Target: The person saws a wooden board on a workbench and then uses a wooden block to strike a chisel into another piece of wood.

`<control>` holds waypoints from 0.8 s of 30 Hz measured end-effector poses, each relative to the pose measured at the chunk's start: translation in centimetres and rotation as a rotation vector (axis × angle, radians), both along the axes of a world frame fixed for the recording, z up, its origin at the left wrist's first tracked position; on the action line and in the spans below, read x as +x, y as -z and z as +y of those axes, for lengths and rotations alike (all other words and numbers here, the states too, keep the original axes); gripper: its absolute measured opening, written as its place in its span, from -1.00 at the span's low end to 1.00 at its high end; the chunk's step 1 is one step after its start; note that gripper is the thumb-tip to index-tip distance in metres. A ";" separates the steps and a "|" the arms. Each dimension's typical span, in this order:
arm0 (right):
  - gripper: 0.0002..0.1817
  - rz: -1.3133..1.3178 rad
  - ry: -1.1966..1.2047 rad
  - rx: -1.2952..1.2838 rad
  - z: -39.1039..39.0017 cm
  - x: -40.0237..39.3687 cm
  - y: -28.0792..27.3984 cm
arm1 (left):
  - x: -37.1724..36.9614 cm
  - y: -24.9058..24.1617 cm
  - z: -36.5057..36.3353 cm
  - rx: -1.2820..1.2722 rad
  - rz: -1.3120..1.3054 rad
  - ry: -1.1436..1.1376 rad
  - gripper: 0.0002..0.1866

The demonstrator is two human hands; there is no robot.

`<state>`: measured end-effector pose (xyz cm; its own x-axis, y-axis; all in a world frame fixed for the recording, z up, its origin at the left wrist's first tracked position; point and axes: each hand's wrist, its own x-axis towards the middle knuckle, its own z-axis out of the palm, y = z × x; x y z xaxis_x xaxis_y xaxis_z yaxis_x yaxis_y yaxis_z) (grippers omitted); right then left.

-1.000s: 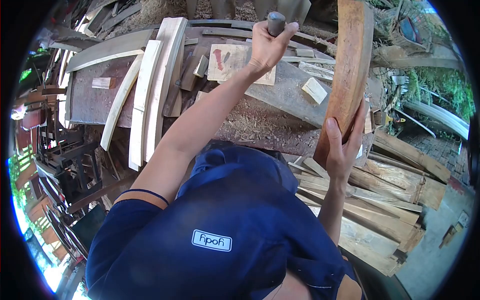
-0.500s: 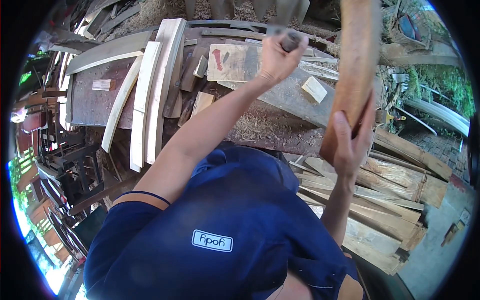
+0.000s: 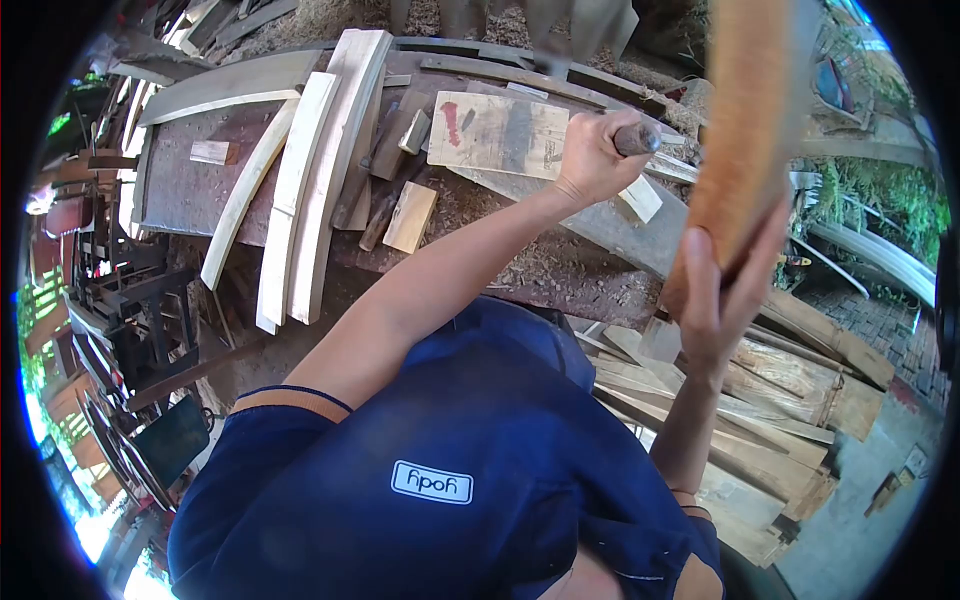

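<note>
My left hand [image 3: 597, 158] is closed around the round dark handle [image 3: 637, 139] of a tool, held above the bench. The handle's butt end faces me, and the rest of the tool is hidden or too blurred to name. In my right hand [image 3: 722, 290] is a long, slightly curved wooden board [image 3: 745, 130], gripped near its lower end with the thumb on the near face. The board is raised and tilted, and its top runs out of view. Under my left hand lies a flat wooden board with red and dark marks [image 3: 500, 132], beside a small pale wood block [image 3: 640, 200].
A workbench [image 3: 180, 190] bears long pale wooden strips [image 3: 335, 170], a curved strip [image 3: 250, 190] and a short block [image 3: 410, 217]. Shavings [image 3: 550, 262] litter its near edge. Stacked planks [image 3: 770, 430] lie to the right, with dark chair-like frames [image 3: 140, 350] at left.
My left hand has moved right and down with the tool, closer to the wooden board. My right hand and the board have shifted right. The whole view has shifted slightly.
</note>
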<state>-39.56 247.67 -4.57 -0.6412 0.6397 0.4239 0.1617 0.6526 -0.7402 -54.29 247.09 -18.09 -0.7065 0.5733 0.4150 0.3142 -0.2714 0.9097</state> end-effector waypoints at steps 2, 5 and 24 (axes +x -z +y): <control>-0.18 -0.171 -0.031 0.069 0.3 -0.1 0.7 | -0.1 0.1 -0.1 0.031 -0.041 0.022 -0.85; -0.17 -0.361 -0.056 0.051 0.1 -0.1 1.0 | -1.7 0.1 -0.3 0.029 -0.127 0.073 -0.88; -0.13 -0.264 0.087 -0.126 -0.6 2.3 3.7 | -5.0 0.7 0.1 0.085 -0.434 0.045 -0.54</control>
<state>-37.24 247.12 -8.24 -0.6592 0.7340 0.1636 0.4107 0.5337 -0.7392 -59.31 247.15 -18.83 -0.8006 0.5844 0.1325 -0.1056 -0.3552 0.9288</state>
